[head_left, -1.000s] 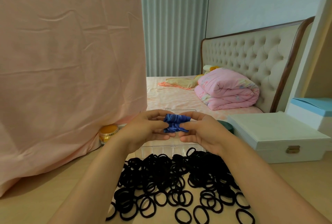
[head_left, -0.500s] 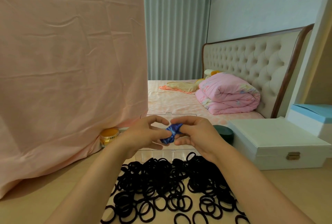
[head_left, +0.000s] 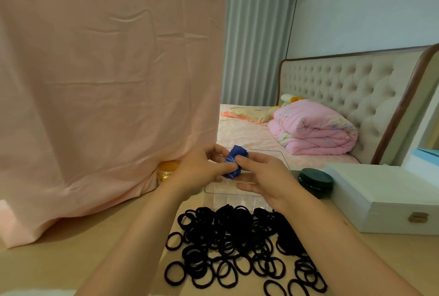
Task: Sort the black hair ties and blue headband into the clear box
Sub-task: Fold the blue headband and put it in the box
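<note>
A blue headband (head_left: 235,162), bunched into a small wad, is pinched between my left hand (head_left: 200,168) and my right hand (head_left: 263,175). Both hands hover just above the clear box (head_left: 228,197), whose open lid stands up behind them. The box's inside is mostly hidden by my hands. A large heap of black hair ties (head_left: 237,241) lies on the wooden table in front of the box, close to me.
A hanging pink cloth (head_left: 107,82) fills the left side, with a yellow jar (head_left: 167,170) at its foot. A dark green round tin (head_left: 315,181) and a white latched case (head_left: 384,197) sit to the right. A bed with a pink quilt lies beyond.
The headband went from a wider fold held flat between both hands to a tight upright wad. My hands stayed above the box; the view tilted down a little.
</note>
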